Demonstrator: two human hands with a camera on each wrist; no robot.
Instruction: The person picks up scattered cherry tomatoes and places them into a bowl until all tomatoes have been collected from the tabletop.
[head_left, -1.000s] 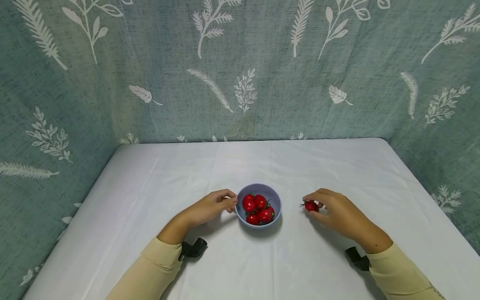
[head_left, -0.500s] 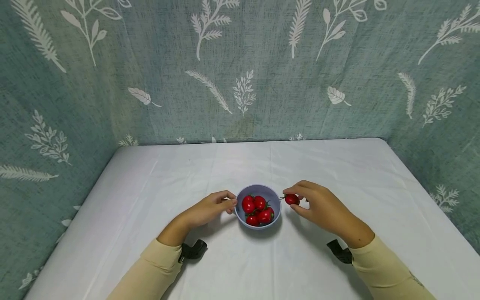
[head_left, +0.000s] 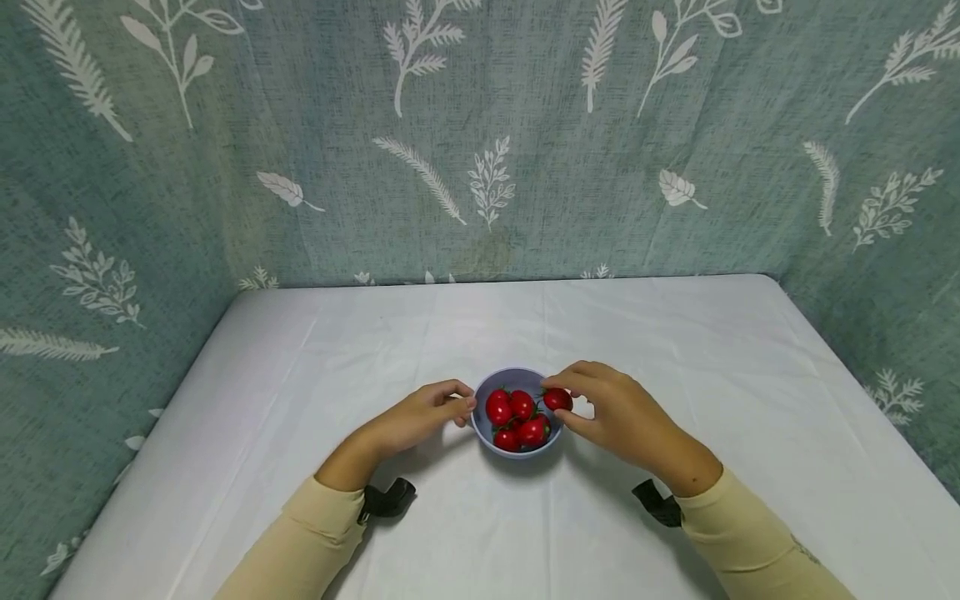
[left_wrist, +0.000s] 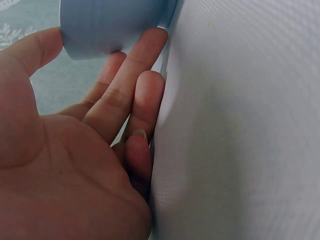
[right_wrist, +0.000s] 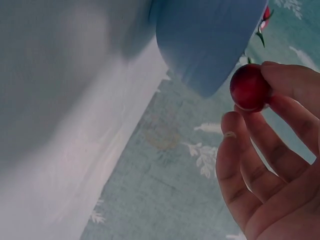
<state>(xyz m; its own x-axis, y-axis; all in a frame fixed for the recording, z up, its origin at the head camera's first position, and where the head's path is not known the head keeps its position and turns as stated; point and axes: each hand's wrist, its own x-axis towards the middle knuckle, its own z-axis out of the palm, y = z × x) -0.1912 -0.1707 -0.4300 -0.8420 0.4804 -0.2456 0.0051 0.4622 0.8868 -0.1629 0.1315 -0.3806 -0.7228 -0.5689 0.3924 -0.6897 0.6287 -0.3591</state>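
A small lavender-blue bowl (head_left: 517, 378) stands on the table with several red cherry tomatoes (head_left: 498, 408) with green stems inside. My left hand (head_left: 412, 418) holds the bowl's left side; in the left wrist view the thumb meets the bowl wall (left_wrist: 105, 25) near the rim and the fingers reach low against it. Between thumb and fingers, my right hand (head_left: 626, 417) pinches one cherry tomato (head_left: 557, 399) over the bowl's right rim. The right wrist view has this tomato (right_wrist: 250, 88) beside the rim, its stem pointing toward the bowl.
A white cloth (head_left: 360, 333) covers the table. Green leaf-patterned fabric (head_left: 480, 250) hangs behind it and along both sides. Dark wrist-worn cameras (head_left: 388, 498) sit low by each sleeve.
My right hand has carried the pinched cherry tomato leftward from the table on the right to over the bowl's right rim. The left hand and the bowl have stayed in place.
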